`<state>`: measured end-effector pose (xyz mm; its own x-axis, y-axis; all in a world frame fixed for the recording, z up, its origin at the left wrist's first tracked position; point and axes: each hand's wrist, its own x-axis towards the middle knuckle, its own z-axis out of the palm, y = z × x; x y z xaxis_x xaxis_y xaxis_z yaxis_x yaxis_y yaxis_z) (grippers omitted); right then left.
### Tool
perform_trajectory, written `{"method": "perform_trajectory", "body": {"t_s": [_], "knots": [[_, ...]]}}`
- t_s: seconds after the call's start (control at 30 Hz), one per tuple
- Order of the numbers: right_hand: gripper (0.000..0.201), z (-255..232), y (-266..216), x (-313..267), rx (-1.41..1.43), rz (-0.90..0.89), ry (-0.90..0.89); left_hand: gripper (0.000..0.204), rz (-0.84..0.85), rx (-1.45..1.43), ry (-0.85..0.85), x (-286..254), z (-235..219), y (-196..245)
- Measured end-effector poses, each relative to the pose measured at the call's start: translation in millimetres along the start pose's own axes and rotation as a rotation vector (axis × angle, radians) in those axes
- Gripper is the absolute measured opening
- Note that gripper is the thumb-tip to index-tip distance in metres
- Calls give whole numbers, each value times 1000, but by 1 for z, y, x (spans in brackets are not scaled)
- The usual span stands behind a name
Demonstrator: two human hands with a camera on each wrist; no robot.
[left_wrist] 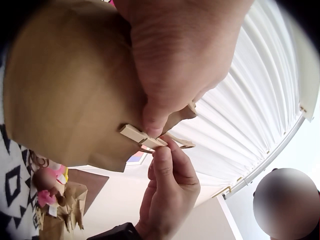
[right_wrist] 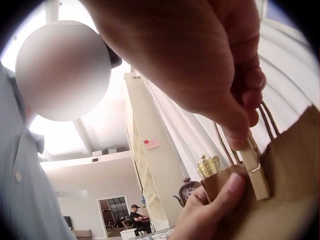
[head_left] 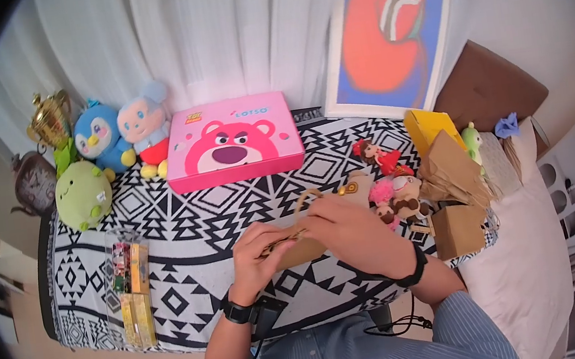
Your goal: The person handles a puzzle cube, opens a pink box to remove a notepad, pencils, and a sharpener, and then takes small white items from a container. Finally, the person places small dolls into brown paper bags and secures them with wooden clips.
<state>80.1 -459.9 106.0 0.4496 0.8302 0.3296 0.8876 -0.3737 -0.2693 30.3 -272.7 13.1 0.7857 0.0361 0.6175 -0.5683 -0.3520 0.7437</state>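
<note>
A brown paper bag (left_wrist: 70, 85) with twisted handles is held upright above the patterned cloth. My left hand (head_left: 256, 260) grips its top edge, thumb on the near side. A wooden clothespin (right_wrist: 256, 175) sits at the bag's upper edge, and my right hand (right_wrist: 227, 95) pinches its end between thumb and fingers. In the left wrist view the clothespin (left_wrist: 140, 136) lies across the bag's rim between both hands, with my right hand (left_wrist: 170, 190) at its end. The head view shows my right hand (head_left: 356, 232) beside the left, covering part of the bag (head_left: 304, 251).
A pink bear box (head_left: 235, 143) stands behind my hands, with plush toys (head_left: 104, 138) to its left. Small dolls (head_left: 395, 198) and brown paper bags (head_left: 457, 230) are to the right. Clear packs (head_left: 134, 294) lie at the left. A person (right_wrist: 139, 220) sits in the background.
</note>
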Motion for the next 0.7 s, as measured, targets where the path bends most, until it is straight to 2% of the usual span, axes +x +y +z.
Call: {"method": "perform_trajectory", "body": {"t_s": [0.07,0.1,0.13,0.2,0.23,0.27,0.33,0.37,0.4,0.47,0.5,0.57,0.6,0.67,0.7], "knots": [[40,8,-1,4,71,-17,124,14,-121,-9,89,-2,0,-6],[47,12,-1,4,113,-31,243,12,-152,-56,151,-2,1,-9],[47,16,-1,-1,99,-21,254,11,-254,-119,173,-5,-2,-15],[60,29,2,-12,345,341,491,11,-311,-181,251,-7,-5,-28],[67,36,11,-16,289,359,414,13,-349,-265,259,-10,-7,-31],[67,48,21,-20,286,361,422,14,-382,-382,286,-12,-7,-38],[65,69,28,-28,533,251,249,16,-512,-567,273,-16,-5,-39],[55,73,22,-32,852,465,136,16,-511,-562,268,-17,-3,-38],[55,81,17,-35,854,464,141,17,-477,-551,248,-17,1,-38],[40,99,15,-40,832,642,277,18,-438,-538,227,-14,6,-32],[40,105,16,-41,834,639,281,19,-425,-498,199,-12,6,-25],[32,112,18,-40,830,648,446,27,-414,-442,132,-11,9,-23],[32,115,17,-39,832,647,449,27,-414,-439,130,-10,12,-19],[28,116,13,-33,941,654,620,30,-418,-425,124,-4,16,-8],[28,116,12,-32,940,653,625,31,-422,-347,146,-6,17,-13]]}}
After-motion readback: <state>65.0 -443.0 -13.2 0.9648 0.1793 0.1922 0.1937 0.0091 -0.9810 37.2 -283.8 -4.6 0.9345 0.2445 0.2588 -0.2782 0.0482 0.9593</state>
